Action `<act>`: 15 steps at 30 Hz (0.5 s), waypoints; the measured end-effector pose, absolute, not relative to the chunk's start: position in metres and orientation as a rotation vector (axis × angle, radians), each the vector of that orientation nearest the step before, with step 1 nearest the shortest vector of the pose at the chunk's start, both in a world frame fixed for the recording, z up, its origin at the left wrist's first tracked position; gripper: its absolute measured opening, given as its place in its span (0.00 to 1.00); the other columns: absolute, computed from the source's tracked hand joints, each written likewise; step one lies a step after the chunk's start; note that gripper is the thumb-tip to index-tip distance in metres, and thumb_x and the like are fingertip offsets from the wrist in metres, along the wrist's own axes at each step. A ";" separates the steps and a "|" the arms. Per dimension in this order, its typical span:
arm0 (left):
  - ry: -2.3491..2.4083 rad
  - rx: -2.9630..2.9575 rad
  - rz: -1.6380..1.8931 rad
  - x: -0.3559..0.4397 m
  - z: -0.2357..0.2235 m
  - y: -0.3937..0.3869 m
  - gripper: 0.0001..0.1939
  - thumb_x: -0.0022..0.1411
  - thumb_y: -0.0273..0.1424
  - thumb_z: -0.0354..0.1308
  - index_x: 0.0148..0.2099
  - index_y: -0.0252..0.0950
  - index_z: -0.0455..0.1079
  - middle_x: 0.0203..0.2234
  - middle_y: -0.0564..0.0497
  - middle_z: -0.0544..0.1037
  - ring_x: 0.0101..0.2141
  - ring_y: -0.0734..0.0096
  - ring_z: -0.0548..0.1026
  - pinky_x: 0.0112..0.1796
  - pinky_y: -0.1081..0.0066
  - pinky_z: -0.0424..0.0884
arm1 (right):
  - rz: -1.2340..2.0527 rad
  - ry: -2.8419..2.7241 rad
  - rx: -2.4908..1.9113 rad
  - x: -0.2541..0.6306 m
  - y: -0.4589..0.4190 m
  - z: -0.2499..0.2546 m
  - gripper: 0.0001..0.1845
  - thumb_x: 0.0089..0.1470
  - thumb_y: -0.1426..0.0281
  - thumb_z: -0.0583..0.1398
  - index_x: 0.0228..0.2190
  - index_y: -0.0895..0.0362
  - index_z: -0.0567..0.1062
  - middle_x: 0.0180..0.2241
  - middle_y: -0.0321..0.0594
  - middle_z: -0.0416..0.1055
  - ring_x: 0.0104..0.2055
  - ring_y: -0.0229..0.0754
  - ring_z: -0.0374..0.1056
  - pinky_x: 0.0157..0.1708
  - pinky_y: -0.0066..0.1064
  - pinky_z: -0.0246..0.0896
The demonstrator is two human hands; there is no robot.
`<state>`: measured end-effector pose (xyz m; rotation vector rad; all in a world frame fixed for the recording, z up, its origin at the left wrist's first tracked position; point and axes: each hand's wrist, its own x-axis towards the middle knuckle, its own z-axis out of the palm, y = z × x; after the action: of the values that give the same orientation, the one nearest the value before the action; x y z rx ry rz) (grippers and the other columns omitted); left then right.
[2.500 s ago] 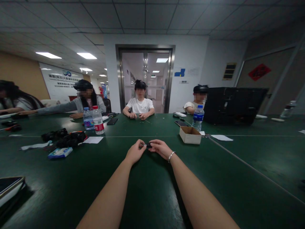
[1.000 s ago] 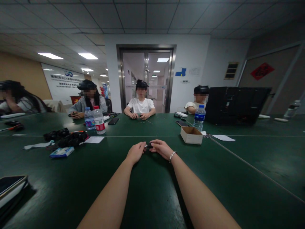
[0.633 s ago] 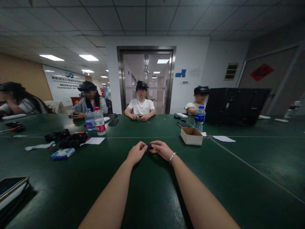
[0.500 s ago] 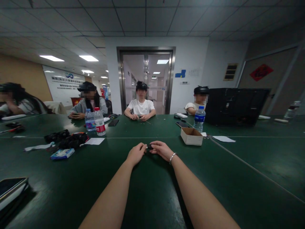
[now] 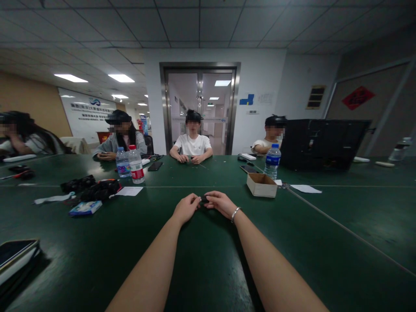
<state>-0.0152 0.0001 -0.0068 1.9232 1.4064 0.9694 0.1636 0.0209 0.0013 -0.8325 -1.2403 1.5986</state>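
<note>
Just above the green table [image 5: 208,251], my two hands meet at a small black object with a shiny metal end [image 5: 204,199]; it is too small for me to tell its kind. My right hand [image 5: 222,204], with a silver bracelet at the wrist, pinches the black part. At the metal end, the fingertips of my left hand [image 5: 186,209] are closed. Fingers cover much of the object. A small open cardboard box [image 5: 261,188] stands to the right, beyond my right hand.
Two bottles [image 5: 136,167] and a bundle of black gear [image 5: 94,188] stand left, with a blue-white packet [image 5: 85,208]. A phone [image 5: 17,253] lies near left. Behind the box are a blue-capped bottle [image 5: 272,162] and a black monitor [image 5: 325,143]. Several people sit across the table.
My hands stay together on the small object, with slight shifts of my left fingers showing more or less of its metal end. The person at left has drawn an outstretched arm back.
</note>
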 end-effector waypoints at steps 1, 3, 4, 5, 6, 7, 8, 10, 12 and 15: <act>1.426 1.929 0.953 -0.015 -0.006 -0.001 0.21 0.59 0.48 0.41 0.36 0.38 0.66 0.28 0.53 0.74 0.29 0.70 0.70 0.32 0.73 0.63 | 1.603 -1.243 -0.829 0.164 0.021 0.001 0.07 0.51 0.83 0.58 0.34 0.65 0.70 0.30 0.45 0.71 0.26 0.37 0.71 0.24 0.21 0.69; 1.452 1.925 0.933 -0.015 -0.004 -0.002 0.23 0.60 0.49 0.38 0.34 0.38 0.66 0.27 0.52 0.73 0.29 0.70 0.70 0.32 0.73 0.63 | 1.610 -1.245 -0.819 0.164 0.021 0.001 0.07 0.51 0.83 0.59 0.35 0.65 0.71 0.30 0.45 0.71 0.26 0.37 0.71 0.25 0.21 0.69; 1.448 1.916 0.937 -0.015 -0.003 -0.002 0.24 0.60 0.49 0.38 0.35 0.38 0.66 0.27 0.52 0.73 0.28 0.70 0.70 0.32 0.73 0.63 | 1.610 -1.245 -0.820 0.164 0.021 0.001 0.07 0.51 0.82 0.59 0.35 0.65 0.71 0.30 0.45 0.71 0.26 0.37 0.71 0.25 0.21 0.69; 1.430 1.907 0.956 -0.015 -0.003 -0.002 0.23 0.60 0.49 0.38 0.37 0.38 0.66 0.28 0.53 0.73 0.28 0.71 0.70 0.32 0.73 0.63 | 1.608 -1.243 -0.825 0.164 0.022 0.002 0.07 0.51 0.82 0.59 0.35 0.66 0.71 0.29 0.45 0.71 0.27 0.38 0.71 0.25 0.21 0.69; 1.404 1.897 0.990 -0.015 -0.002 -0.003 0.22 0.60 0.48 0.39 0.39 0.39 0.66 0.30 0.53 0.73 0.28 0.71 0.70 0.32 0.73 0.63 | 1.604 -1.240 -0.833 0.164 0.021 0.002 0.07 0.51 0.82 0.59 0.35 0.66 0.70 0.29 0.46 0.71 0.27 0.38 0.71 0.25 0.21 0.69; 1.377 1.886 1.034 -0.015 -0.002 -0.003 0.20 0.60 0.46 0.41 0.42 0.40 0.65 0.32 0.53 0.73 0.28 0.72 0.70 0.32 0.73 0.64 | 1.597 -1.235 -0.843 0.164 0.021 0.002 0.07 0.51 0.82 0.59 0.35 0.66 0.70 0.29 0.46 0.71 0.27 0.38 0.72 0.25 0.21 0.69; 1.355 1.878 1.083 -0.014 -0.002 -0.003 0.18 0.59 0.45 0.44 0.44 0.40 0.64 0.33 0.52 0.73 0.28 0.72 0.70 0.32 0.73 0.64 | 1.591 -1.231 -0.850 0.164 0.021 0.002 0.07 0.51 0.82 0.58 0.35 0.66 0.70 0.29 0.46 0.71 0.26 0.38 0.72 0.25 0.21 0.69; 1.329 1.884 1.159 -0.013 -0.002 -0.003 0.16 0.56 0.41 0.51 0.45 0.40 0.64 0.36 0.51 0.72 0.28 0.73 0.70 0.32 0.73 0.65 | 1.581 -1.225 -0.851 0.163 0.021 0.003 0.07 0.51 0.83 0.58 0.35 0.66 0.70 0.29 0.46 0.71 0.26 0.38 0.72 0.25 0.21 0.69; 1.322 1.906 1.194 -0.013 -0.002 -0.003 0.15 0.54 0.38 0.54 0.43 0.38 0.66 0.37 0.50 0.71 0.28 0.73 0.69 0.33 0.73 0.65 | 1.581 -1.226 -0.847 0.163 0.020 0.003 0.07 0.51 0.83 0.58 0.35 0.66 0.70 0.29 0.45 0.71 0.26 0.38 0.72 0.25 0.21 0.69; 1.319 1.882 1.183 -0.013 -0.004 -0.001 0.13 0.54 0.39 0.53 0.40 0.37 0.67 0.35 0.50 0.72 0.30 0.72 0.70 0.34 0.72 0.66 | 1.593 -1.231 -0.843 0.164 0.021 0.002 0.07 0.50 0.82 0.59 0.35 0.65 0.70 0.30 0.46 0.71 0.27 0.38 0.72 0.25 0.21 0.69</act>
<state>-0.0129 -0.0014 -0.0043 1.8825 1.3194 1.1826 0.1635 0.0206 0.0018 -0.8431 -1.2309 1.5931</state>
